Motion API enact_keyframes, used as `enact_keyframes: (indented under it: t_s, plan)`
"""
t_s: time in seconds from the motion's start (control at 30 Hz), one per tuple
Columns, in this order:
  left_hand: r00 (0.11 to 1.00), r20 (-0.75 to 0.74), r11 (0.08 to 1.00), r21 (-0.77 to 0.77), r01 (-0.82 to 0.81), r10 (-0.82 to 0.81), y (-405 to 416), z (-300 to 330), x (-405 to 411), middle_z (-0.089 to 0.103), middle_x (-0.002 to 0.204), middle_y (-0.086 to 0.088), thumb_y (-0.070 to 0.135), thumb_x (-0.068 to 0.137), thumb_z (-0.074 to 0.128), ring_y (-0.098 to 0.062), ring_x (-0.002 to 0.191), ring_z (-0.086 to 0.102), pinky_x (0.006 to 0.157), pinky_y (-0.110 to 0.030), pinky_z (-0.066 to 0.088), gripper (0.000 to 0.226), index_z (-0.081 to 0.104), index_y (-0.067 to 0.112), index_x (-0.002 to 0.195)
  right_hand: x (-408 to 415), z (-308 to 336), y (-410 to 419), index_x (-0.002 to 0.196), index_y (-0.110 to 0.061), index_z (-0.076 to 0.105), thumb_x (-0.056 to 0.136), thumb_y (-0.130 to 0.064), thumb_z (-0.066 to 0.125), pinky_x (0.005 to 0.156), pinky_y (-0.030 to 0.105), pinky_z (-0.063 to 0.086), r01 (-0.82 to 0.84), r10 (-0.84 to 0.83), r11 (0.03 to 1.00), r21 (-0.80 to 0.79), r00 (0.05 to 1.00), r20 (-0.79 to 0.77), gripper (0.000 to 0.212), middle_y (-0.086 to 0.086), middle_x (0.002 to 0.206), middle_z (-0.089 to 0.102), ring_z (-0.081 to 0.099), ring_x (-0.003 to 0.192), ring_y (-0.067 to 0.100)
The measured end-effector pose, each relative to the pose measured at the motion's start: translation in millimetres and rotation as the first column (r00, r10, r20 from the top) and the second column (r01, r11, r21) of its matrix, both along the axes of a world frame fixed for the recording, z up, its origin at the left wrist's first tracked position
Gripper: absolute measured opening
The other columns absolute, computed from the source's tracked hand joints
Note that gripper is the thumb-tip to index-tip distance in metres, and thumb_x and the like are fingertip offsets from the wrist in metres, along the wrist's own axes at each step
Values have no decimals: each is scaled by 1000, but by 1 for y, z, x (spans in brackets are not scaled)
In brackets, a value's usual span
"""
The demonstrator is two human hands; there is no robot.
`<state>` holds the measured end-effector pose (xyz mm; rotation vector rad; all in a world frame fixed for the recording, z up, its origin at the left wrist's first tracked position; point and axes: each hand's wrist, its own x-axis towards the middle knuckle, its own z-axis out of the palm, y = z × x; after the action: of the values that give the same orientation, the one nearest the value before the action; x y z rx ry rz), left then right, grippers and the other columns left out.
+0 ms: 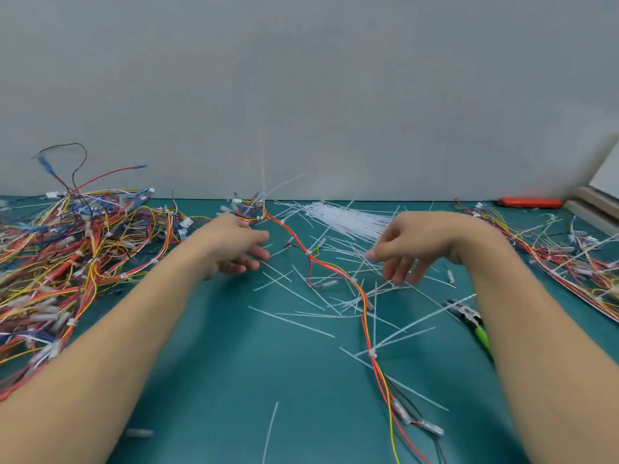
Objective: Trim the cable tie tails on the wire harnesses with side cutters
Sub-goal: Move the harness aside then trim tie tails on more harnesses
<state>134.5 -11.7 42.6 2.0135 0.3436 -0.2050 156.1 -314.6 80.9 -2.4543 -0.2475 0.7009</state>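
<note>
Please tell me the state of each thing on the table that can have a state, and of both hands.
left hand: open, above the mat, holds nothing.
right hand: loosely curled, holds nothing.
side cutters: on the mat, not held, partly hidden by the right forearm.
wire harness: lies stretched between the hands, tie tails untrimmed.
cable tie bundle: lies by the wall.

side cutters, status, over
Both hands, left and right, open, holding nothing. Side cutters idle by right forearm. Harness tails untrimmed. Loose ties clutter mat.
</note>
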Motion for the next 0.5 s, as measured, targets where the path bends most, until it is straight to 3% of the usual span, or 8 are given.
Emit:
enact_keyframes:
  t_s: [0.03,0.1,0.17,0.27,0.33,0.37,0.43,0.5]
  plan:
    - [999,3,989,144,35,-35,1,4,0,78,77,-6,24,100,61,-13,42,60,40,-18,43,24,66,2,110,2,3,-4,102,-5,70,96,-37,72,63,32,61,15,-16,1000,13,1000,26,33,10,87,80,78,78,24]
    - [989,16,873,473,120,-145,-2,13,-5,76,66,-3,26,100,57,-14,42,62,40,-18,44,28,71,3,93,1,14,-12,101,-5,71,98,-36,70,66,33,62,36,-36,999,1,996,78,31,9,87,80,78,79,22]
    - [943,-30,746,604,281,-331,-17,24,-18,76,65,1,31,99,58,-13,47,68,41,-16,44,28,71,9,87,-5,33,-22,102,-8,72,99,-38,67,71,35,63,40,-35,999,-33,988,147,31,5,88,81,78,82,19]
    - [742,-245,643,380,665,-624,-53,39,-47,79,75,0,50,96,64,-16,57,73,43,-18,46,37,69,14,91,-26,68,-35,101,-14,75,96,-43,66,66,28,62,48,-77,992,114,959,272,31,4,91,81,78,84,16]
    - [591,-369,527,267,807,-717,-79,38,-68,78,75,-1,62,90,65,-17,54,71,44,-19,48,49,70,13,92,-43,85,-41,97,-16,77,92,-46,68,62,25,60,34,-111,974,223,933,343,32,4,89,81,78,82,16]
    - [561,-396,498,259,828,-727,-91,31,-77,78,73,-2,64,88,66,-18,52,70,43,-20,49,54,69,10,93,-50,89,-43,96,-16,77,90,-48,69,65,28,60,34,-115,972,231,930,348,34,4,89,81,78,81,16]
    - [602,-368,537,271,799,-709,-111,16,-89,78,72,-5,61,88,69,-20,51,71,44,-23,52,57,67,5,92,-60,82,-46,96,-13,74,89,-49,70,71,35,60,70,-99,992,109,953,285,37,3,88,81,78,81,16]
    - [673,-308,621,261,739,-672,-120,3,-93,77,70,-7,55,91,69,-21,50,71,45,-26,55,53,67,2,93,-71,62,-56,98,-14,72,91,-51,70,73,35,62,101,-74,984,-145,980,187,37,-1,86,80,77,80,14]
